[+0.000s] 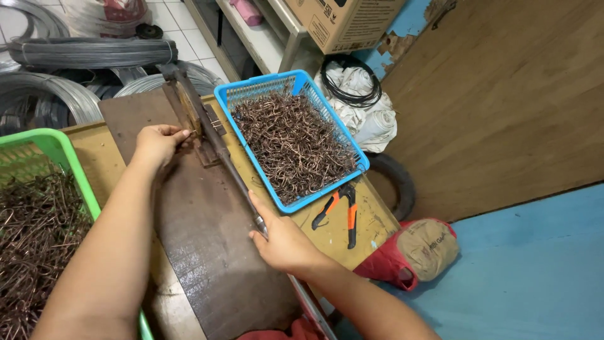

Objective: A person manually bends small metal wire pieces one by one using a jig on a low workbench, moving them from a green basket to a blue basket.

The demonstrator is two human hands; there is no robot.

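A person's right hand (284, 242), lower centre of the frame, is curled around the long metal lever handle (242, 189) of a bench-mounted wire bender (192, 116), fingers closed over the bar with the index finger lying along it. The left hand (157, 143), left of centre, rests at the tool's rusty base, fingers bent and their tips pressed against the jig; whether they pinch a piece of wire there cannot be told. The tool is fixed to a dark worn board (201, 226) lying on a yellowish table (371, 220). Just right of the lever, a blue plastic basket (286, 82) holds a heap of bent copper-coloured wire hooks (292, 141). At the left edge of the frame, a green basket (60, 151) holds more brownish wire pieces (34, 233). Orange-and-black pliers (340, 208) lie on the table below the blue basket. Coils of grey steel wire (88, 53) fill the upper left, a cardboard box (343, 22) sits at the top, and a red-and-tan sack (418, 252) lies on the blue floor (535, 277).
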